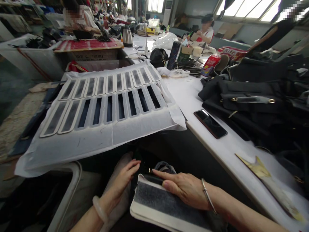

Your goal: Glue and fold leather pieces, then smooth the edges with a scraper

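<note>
On my lap lies a panel [154, 196] with a black face and a pale border, its near left corner showing more than one layer. My right hand [185, 190] grips its upper edge, thumb on the face and index finger stretched along a black strip there; the other fingers are hidden. Left of the panel, my left hand [125, 177] is apart from it, holding nothing, with fingers extended. Ahead, a paper-covered board [130, 129] carries rows of pale-bordered strips [90, 86]. Several rectangles in the front row show dark within grey borders.
To the right, a white table [188, 96] bears a phone [210, 123], a yellowish worn tool [267, 183] and a pile of black bags [253, 93]. A bin [74, 177] stands at lower left. Farther off are a kettle [127, 36], a red can [210, 64] and other people.
</note>
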Demonstrator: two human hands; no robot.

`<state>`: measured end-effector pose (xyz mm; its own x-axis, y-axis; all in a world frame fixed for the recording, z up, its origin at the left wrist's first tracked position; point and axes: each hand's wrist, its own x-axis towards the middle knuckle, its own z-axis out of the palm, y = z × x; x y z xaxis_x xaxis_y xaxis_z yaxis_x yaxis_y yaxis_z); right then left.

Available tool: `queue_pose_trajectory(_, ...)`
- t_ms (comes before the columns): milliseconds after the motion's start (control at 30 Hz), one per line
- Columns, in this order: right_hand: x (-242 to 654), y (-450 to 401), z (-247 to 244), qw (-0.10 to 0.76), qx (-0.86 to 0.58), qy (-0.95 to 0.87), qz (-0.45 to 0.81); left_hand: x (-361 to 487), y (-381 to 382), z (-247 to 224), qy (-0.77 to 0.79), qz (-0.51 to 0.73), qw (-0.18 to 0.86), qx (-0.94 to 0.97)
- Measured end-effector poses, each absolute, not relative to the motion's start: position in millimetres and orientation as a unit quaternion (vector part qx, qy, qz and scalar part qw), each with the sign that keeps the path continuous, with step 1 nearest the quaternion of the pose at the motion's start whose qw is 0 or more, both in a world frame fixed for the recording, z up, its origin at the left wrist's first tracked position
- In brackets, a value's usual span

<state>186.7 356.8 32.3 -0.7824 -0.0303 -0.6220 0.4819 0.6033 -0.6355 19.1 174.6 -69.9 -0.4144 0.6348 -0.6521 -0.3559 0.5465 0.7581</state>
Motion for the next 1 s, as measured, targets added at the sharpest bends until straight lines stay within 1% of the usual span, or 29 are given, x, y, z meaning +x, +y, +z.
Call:
queue_pose_trajectory(67, 202.1, 364.9, 35.2, 0.311, 0.148, 0.839, -0.421, 5.4, 181.4, -49.3, 0.685, 0.487, 0.519, 0.153)
queue_pose_trajectory(133, 217.1, 373.0, 39.6, 0.318, 0.159, 0.834, -0.423, -3.0, 191.7, -24.4, 0.661, 0.482, 0.516, 0.254)
queue_pose_trajectory(200, 231.9, 380.7, 44.4, 0.320, 0.168, 0.826, -0.433, -4.8, 203.3, -0.8, 0.635, 0.433, 0.530, 0.358)
queue_pose_trajectory(267, 246.4, 388.0, 48.6, 0.317, 0.174, 0.814, -0.455, -2.3, 213.6, 15.7, 0.616, 0.355, 0.558, 0.428)
queue_pose_trajectory(367, 263.2, 396.6, 50.9, 0.306, 0.186, 0.797, -0.486, 1.9, 223.7, 23.4, 0.615, 0.253, 0.591, 0.456)
queue_pose_trajectory(500, 264.7, 396.4, 46.4, 0.291, 0.193, 0.791, -0.502, 1.5, 232.7, 18.1, 0.608, 0.211, 0.619, 0.450)
queue_pose_trajectory(600, 252.2, 390.0, 41.6, 0.263, 0.212, 0.773, -0.538, 3.1, 241.0, 16.3, 0.610, 0.171, 0.596, 0.494)
queue_pose_trajectory(667, 245.9, 389.3, 39.0, 0.214, 0.258, 0.738, -0.586, 7.9, 245.2, 18.3, 0.617, 0.165, 0.563, 0.524)
queue_pose_trajectory(767, 254.8, 395.3, 31.8, 0.095, 0.351, 0.674, -0.643, 22.0, 244.1, 26.6, 0.635, 0.220, 0.468, 0.574)
queue_pose_trajectory(833, 274.8, 394.6, 19.2, -0.023, 0.422, 0.623, -0.659, 36.6, 237.5, 34.6, 0.639, 0.266, 0.394, 0.605)
queue_pose_trajectory(933, 310.2, 364.3, -18.4, -0.227, 0.538, 0.487, -0.650, 67.0, 223.6, 45.4, 0.619, 0.278, 0.323, 0.660)
queue_pose_trajectory(1000, 323.0, 323.2, -52.4, -0.311, 0.597, 0.367, -0.642, 91.0, 216.6, 47.8, 0.595, 0.264, 0.287, 0.703)
